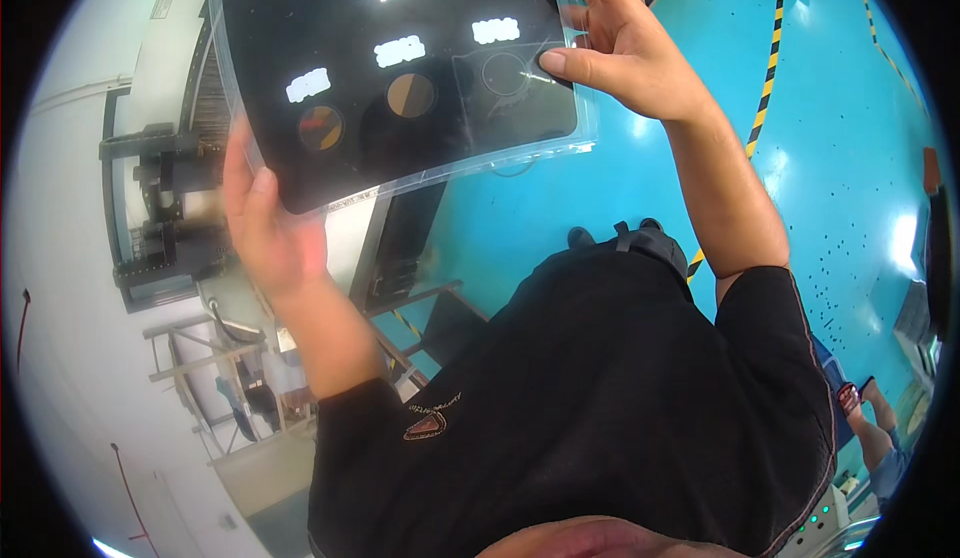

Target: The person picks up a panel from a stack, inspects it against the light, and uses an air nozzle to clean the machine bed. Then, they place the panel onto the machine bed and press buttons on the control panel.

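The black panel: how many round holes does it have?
3: two open holes side by side, at and, on the black panel; one covered by film, under the right thumb.

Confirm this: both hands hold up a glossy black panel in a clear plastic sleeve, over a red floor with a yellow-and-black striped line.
Not quite. The head view shows the floor is bright blue, not red. The rest stands: the left hand and right hand hold up the glossy black panel in its clear plastic sleeve, with the yellow-and-black striped line on the floor.

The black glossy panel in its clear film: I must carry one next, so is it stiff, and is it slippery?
The black panel probably is stiff: held only at two edges by the left hand and right hand, it shows no sag. Its clear film looks smooth, so likely slippery.
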The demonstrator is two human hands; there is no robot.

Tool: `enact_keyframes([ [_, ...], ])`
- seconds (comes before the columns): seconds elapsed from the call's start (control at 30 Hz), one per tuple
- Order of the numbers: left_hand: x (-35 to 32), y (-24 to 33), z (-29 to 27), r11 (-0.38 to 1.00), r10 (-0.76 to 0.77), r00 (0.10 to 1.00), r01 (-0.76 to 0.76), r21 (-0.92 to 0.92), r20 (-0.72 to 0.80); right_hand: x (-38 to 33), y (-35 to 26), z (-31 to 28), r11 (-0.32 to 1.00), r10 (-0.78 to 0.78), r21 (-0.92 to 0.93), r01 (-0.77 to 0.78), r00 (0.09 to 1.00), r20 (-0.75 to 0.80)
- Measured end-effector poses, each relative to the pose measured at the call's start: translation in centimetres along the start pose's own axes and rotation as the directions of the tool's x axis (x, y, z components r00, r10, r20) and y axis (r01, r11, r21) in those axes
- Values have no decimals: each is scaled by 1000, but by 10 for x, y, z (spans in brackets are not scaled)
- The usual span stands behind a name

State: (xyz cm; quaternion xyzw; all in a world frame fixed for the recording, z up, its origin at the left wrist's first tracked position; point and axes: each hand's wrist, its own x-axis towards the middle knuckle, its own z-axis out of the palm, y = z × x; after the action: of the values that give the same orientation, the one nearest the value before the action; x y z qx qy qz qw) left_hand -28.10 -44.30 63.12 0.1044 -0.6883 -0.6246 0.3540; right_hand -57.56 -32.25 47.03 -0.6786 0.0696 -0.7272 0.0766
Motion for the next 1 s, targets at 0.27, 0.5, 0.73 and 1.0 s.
enact_keyframes([
  [0.27, 1, -8, 2, 998, 24, 1000, -24, 61, -3, 6, -9, 14, 960, 175, -185, -212, 965, -196],
  [0.5, -2, -13, 5, 1000, -19, 990, 20, -10, 139, -2, -34, 35, 778, 538, -71, -625, 720, -438],
  [0.73, -5, -18, -4, 999, 5, 994, 0, -52, 107, -10, -25, 34, 752, 572, -68, -656, 701, -426],
  [1.0, -14, -31, -20, 996, -29, 999, 31, -78, 22, -15, -25, 40, 685, 553, -196, -702, 676, -487],
])
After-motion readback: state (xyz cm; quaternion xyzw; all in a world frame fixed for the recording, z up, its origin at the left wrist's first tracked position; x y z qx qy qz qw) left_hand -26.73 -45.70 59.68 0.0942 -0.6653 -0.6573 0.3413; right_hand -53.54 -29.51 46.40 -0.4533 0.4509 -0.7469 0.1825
